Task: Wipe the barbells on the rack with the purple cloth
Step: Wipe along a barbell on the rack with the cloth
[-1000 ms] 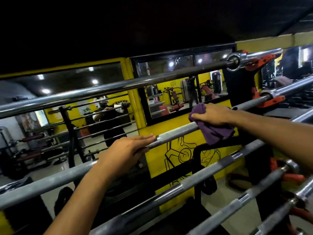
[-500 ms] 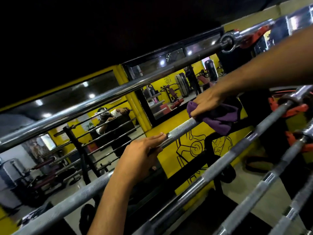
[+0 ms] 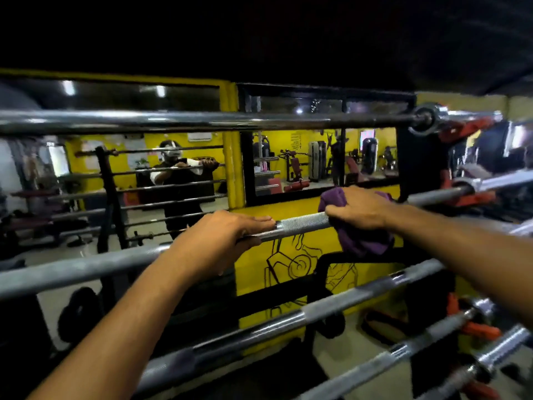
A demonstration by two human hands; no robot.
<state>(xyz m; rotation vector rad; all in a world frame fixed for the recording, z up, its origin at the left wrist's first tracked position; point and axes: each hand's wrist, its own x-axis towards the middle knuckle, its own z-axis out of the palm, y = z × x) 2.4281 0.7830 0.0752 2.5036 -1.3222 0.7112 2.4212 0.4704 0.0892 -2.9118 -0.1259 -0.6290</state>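
Several steel barbells lie across a rack in front of me. My left hand grips the second barbell from the top near its middle. Just right of it, my right hand presses the purple cloth around the same bar, with loose cloth hanging below. A bare knurled stretch of bar shows between my hands. The top barbell runs above both hands. Two lower barbells slope down toward me.
Red holders and chrome sleeves carry the bar ends at the right. Behind the rack stands a yellow wall with a black drawing and mirrors reflecting gym machines and me. Weight plates lean on the floor at the lower left.
The view has levelled out and the bars look more horizontal. My right hand with the cloth has slid left along the bar, closer to my left hand, which keeps its grip.
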